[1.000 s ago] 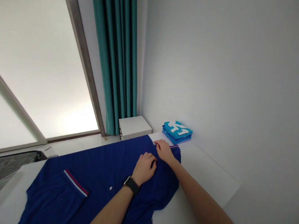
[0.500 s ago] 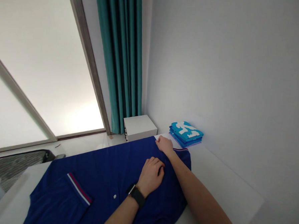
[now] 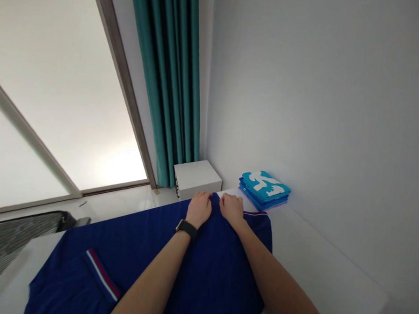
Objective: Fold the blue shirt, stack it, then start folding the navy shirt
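Observation:
A navy polo shirt (image 3: 149,238) lies spread on a white table (image 3: 316,261), with a red-and-white striped sleeve band (image 3: 102,274) at lower left. My left hand (image 3: 199,209), a black watch on its wrist, curls over the shirt's far edge and holds the fabric. Just beside it, my right hand (image 3: 232,209) pinches the same edge, near a striped band (image 3: 255,213). My forearms cover the shirt's middle. A stack of folded blue shirts (image 3: 264,191) sits just past my right hand.
A white cabinet (image 3: 197,179) stands beyond the table's far end, under a teal curtain (image 3: 167,80). A pale wall (image 3: 304,96) runs along the table's right side. A frosted glass door (image 3: 54,92) fills the left, with a dark mesh object (image 3: 16,231) below it.
My left hand has moved from the shirt's middle up to its far edge, next to my right hand. The shirt's button is now hidden. The view has shifted slightly.

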{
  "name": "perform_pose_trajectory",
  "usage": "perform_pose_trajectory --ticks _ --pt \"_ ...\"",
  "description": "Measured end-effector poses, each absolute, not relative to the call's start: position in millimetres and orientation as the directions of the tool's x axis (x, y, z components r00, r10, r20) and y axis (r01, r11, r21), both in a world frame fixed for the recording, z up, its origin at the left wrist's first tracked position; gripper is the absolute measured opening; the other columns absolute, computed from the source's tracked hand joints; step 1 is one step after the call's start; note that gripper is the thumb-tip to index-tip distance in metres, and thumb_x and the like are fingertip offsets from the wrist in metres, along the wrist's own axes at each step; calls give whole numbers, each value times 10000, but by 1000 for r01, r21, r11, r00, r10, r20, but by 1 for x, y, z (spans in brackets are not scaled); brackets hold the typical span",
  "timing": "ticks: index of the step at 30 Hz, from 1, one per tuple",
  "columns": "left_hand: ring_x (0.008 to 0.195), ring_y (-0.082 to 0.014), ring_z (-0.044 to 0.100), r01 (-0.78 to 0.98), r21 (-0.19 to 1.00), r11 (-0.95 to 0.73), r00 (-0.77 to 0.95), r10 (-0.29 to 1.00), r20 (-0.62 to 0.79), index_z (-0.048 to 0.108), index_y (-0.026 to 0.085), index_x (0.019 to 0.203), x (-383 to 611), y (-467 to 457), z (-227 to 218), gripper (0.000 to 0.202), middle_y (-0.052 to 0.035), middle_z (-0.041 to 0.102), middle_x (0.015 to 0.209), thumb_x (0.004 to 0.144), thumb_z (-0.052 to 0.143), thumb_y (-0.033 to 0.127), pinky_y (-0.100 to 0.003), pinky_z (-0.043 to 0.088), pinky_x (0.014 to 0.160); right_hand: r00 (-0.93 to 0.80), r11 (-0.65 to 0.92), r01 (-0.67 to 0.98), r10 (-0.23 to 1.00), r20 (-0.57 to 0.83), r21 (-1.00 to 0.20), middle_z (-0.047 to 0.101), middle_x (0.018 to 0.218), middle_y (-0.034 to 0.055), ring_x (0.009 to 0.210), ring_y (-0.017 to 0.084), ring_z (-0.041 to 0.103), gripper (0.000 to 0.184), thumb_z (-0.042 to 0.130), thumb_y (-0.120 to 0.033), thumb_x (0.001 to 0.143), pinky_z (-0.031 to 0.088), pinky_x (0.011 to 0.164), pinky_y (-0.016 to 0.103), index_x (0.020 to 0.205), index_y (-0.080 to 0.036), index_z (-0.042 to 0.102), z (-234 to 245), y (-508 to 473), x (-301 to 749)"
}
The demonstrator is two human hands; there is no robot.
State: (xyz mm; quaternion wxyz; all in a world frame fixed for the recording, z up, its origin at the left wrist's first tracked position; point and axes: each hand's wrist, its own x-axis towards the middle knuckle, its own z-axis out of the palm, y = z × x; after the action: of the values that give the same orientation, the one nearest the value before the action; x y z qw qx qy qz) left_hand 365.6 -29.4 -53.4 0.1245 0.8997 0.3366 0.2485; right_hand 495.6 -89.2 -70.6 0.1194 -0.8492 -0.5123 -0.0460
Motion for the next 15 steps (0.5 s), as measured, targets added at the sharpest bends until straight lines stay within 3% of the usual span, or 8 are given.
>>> perform_pose_trajectory --ticks 6,11,15 --pt "1071 -244 527 572 293 -766 687 643 339 648 169 1071 365 -33 -72 301 -105 633 1087 874 433 96 -378 409 940 476 -448 877 858 191 -174 699 969 135 981 240 609 235 397 -216 961 285 844 352 967 -152 623 -70 -86 499" --pt "1086 -236 507 565 255 -785 711 620 332 635 177 1087 361 -36 -77 297 -90 612 1111 890 427 99 -364 400 938 468 -436 872 875 122 -224 724 947 69 914 187 644 284 366 -134 957 285 834 324 1051 -207 623 -70 -83 511" --pt "1075 -229 508 571 262 -778 704 628 331 634 190 1094 362 -33 -79 299 -83 610 1117 895 427 105 -366 402 927 478 -449 861 875 80 -238 732 947 59 925 192 649 251 401 -204 961 296 834 321 1017 -221 645 -69 -83 518"
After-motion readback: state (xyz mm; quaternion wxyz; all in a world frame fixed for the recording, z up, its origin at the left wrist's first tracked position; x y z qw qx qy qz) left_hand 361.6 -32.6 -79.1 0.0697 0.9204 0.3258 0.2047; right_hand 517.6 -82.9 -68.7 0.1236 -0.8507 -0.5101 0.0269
